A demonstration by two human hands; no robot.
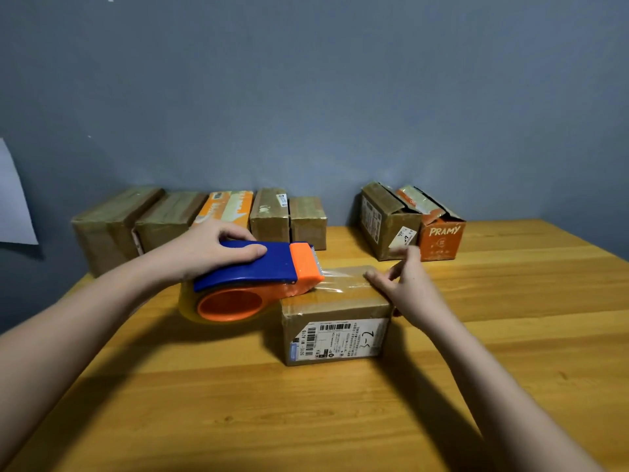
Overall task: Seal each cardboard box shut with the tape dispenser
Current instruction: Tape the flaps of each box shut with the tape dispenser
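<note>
Curled over the blue handle, my left hand (218, 248) gripped the dispenser (252, 281), thumb lying along its top and the fingers wrapped round the far side. Its orange nose sat against the left top edge of the box (335, 318), while the roll end hung lower beside the box, over the table (306, 420); I could not tell whether the roll touched the wood. A clear strip of tape (343, 282) ran from the nose across the top of the box toward my right hand (408, 287). That hand pressed down on the right end of the strip with straight fingertips, the other fingers raised and spread, and it pinched nothing. The box stood near the middle of the table with its shipping label (337, 338) facing me. Along the wall behind my left hand stood a row of five boxes (211, 219), touching or just beside one another, all with their tops closed; one of them was orange. Well apart from these, to the right, stood a brown box (388, 223) and an orange box (442, 240) side by side, both with their top flaps lifted. A pale sheet (15, 206) hung on the grey wall at the far left.
</note>
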